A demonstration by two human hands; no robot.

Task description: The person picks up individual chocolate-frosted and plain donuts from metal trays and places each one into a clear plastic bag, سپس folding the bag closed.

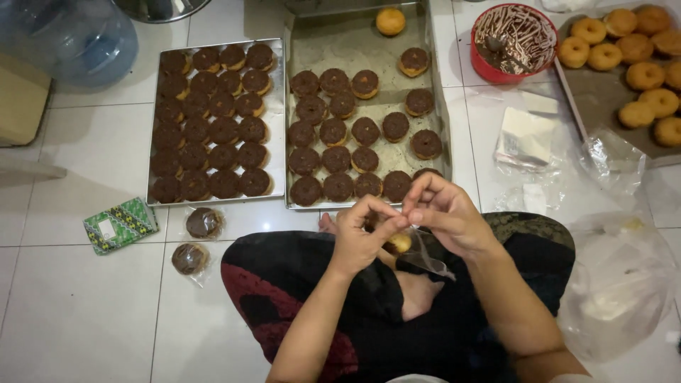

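Keep your left hand (362, 237) and right hand (443, 213) pinched on the bag (425, 252) (doughnut (399, 243) inside), just below the tray (436, 106); seal gently.

Doughnut (399, 243) mostly hidden behind left hand (362, 237) fingers, clear bag (425, 252) hard to make out. Plain-doughnut tray (603, 106) cut off at right edge, water jug (67, 35) cropped top-left, forearms run off bottom.

White tiled floor (85, 298) with 3 trays, red bowl (516, 42), 2 bagged doughnuts.
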